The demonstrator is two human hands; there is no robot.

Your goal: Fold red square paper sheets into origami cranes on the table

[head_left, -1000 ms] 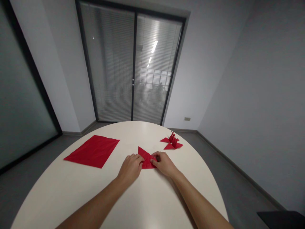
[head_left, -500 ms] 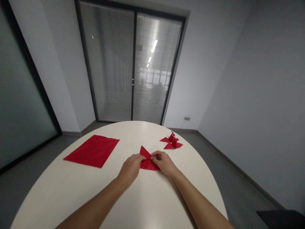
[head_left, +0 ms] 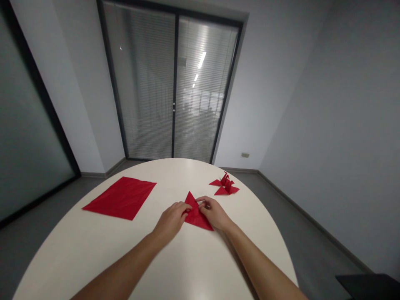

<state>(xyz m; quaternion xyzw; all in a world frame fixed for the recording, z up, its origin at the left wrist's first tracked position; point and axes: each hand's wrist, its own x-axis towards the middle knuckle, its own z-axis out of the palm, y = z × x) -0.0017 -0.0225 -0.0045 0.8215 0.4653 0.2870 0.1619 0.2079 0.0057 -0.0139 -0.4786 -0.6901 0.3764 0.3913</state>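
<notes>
Between my two hands lies a partly folded piece of red paper (head_left: 197, 218) on the round table, one pointed corner facing away from me and another toward the lower right. My left hand (head_left: 173, 215) pinches its left side, thumb and fingertips at the paper's edge. On the right side, my right hand (head_left: 213, 210) has its thumb and fingers closed on the paper, with the index finger reaching along the fold. Parts of the paper's left and right edges are hidden under my fingers.
A flat sheet of red paper (head_left: 122, 198) lies to the left on the white round table (head_left: 187, 266). Folded red paper cranes (head_left: 225, 186) sit near the far right edge. A dark object (head_left: 368, 285) stands at the lower right, off the table.
The folded paper has turned slightly, its lower right corner now reaching further toward me and its top point shifted right. My right index finger has stretched out a little.
</notes>
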